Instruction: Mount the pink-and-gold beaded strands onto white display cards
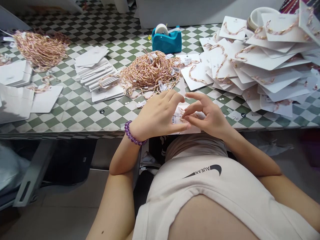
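1. Well, the left hand has its grip closed on a white card at the edge of the checkered desk, thumb across a small tag. A purple bead bracelet circles that wrist.
2. The right hand has its grip closed in a pinch over the card; what it pinches is too small to tell.
3. Just beyond the hands lies a heap of tagged pinkish-gold chains, with stacked blank cards on its left.
4. Further right, a loose pile of carded chains spreads across the desk, near a teal tape dispenser.
5. Another chain heap sits at the far left.
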{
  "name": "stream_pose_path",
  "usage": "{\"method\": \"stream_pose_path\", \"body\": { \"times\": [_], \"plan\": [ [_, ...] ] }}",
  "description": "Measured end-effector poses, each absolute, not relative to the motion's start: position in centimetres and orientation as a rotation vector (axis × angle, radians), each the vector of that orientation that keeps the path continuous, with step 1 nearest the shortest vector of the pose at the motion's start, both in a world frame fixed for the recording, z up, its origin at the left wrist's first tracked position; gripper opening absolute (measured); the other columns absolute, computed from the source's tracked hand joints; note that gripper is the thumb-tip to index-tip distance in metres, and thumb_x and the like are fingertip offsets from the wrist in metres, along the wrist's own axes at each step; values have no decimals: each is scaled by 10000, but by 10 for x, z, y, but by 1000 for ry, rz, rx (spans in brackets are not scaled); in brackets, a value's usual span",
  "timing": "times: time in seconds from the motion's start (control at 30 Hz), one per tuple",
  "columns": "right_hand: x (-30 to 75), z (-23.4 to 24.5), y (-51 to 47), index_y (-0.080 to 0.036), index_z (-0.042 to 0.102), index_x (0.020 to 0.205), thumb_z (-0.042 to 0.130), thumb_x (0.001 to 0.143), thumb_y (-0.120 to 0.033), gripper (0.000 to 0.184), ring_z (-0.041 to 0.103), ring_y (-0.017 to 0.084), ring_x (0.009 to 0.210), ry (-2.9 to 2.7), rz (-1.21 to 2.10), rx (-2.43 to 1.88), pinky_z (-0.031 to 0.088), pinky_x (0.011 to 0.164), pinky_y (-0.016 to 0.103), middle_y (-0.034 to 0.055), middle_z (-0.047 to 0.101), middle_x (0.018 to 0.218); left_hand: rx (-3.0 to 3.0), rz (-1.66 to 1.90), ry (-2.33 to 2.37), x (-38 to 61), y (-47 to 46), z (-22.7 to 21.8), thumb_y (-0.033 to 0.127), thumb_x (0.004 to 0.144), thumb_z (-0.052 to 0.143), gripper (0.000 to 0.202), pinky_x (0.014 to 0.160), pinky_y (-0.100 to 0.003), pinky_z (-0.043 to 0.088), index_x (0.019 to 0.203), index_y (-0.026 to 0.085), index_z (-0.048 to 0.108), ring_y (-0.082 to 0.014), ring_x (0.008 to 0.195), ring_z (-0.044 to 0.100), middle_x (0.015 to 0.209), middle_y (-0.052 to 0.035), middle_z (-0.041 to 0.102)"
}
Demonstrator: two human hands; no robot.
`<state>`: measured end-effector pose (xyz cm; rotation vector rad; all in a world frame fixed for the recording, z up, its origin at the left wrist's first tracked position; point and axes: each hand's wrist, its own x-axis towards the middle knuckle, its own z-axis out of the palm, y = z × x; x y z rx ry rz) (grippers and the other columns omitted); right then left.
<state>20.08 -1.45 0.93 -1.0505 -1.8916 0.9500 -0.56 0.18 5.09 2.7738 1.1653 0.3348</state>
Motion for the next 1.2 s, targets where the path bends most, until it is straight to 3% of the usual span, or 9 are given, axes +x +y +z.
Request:
{"method": "stream_pose_path", "body": {
  "times": [0.1, 0.33, 0.47, 0.67, 0.8, 0.93, 1.2],
  "plan": [
    [203, 11, -15, -162, 514, 1371, 673, 852, -256, 551, 738, 190, 917, -1882, 914, -1098, 608, 721, 278, 7, 724, 814, 2750, 327, 1110, -7, 4, 38, 669, 851, 625, 695, 1022, -445, 450, 1246, 110, 501, -325, 1213, 547, 1314, -193, 575],
    [218, 14, -12, -186, 594, 1316, 700, 871, -297, 470, 750, 177, 874, -1966, 809, -1126, 616, 739, 280, 9, 756, 875, 2599, 295, 1194, 1, -4, 24, 412, 905, 562, 311, 1046, -426, 409, 1101, 171, 544, -280, 1248, 538, 1336, -126, 591],
    [231, 11, -11, -198, 610, 1296, 704, 884, -270, 429, 750, 169, 869, -2060, 713, -1116, 604, 741, 270, 7, 763, 879, 2523, 392, 1280, 4, -9, 18, 354, 902, 536, 224, 1061, -438, 372, 1056, 192, 549, -281, 1267, 515, 1364, -99, 577],
    [238, 7, -13, -213, 614, 1268, 669, 916, -246, 358, 717, 120, 780, -2139, 658, -1031, 588, 694, 242, 17, 758, 976, 2499, 469, 1293, 5, -12, 10, 338, 900, 530, 201, 1084, -428, 346, 1049, 204, 551, -276, 1306, 484, 1366, -94, 571],
    [236, 6, -14, -222, 556, 1337, 700, 900, -234, 460, 697, 143, 936, -2190, 583, -933, 587, 778, 261, 34, 735, 1070, 2499, 503, 1280, 4, -13, 11, 370, 928, 514, 235, 1086, -424, 349, 1086, 200, 555, -267, 1307, 492, 1351, -105, 579],
    [230, 5, -13, -272, 478, 1420, 678, 912, -202, 551, 630, 179, 1048, -2309, 488, -786, 557, 893, 308, 11, 729, 1013, 2499, 529, 1281, 3, -13, 12, 343, 925, 525, 211, 1082, -418, 363, 1062, 190, 572, -262, 1287, 518, 1305, -111, 609],
    [227, -2, -11, -267, 467, 1405, 656, 937, -213, 507, 650, 170, 983, -2382, 337, -824, 538, 864, 297, 4, 724, 1015, 2470, 593, 1284, 4, -10, 3, 296, 899, 576, 121, 1087, -429, 373, 983, 220, 619, -259, 1282, 530, 1363, -67, 601]
  ]
}}
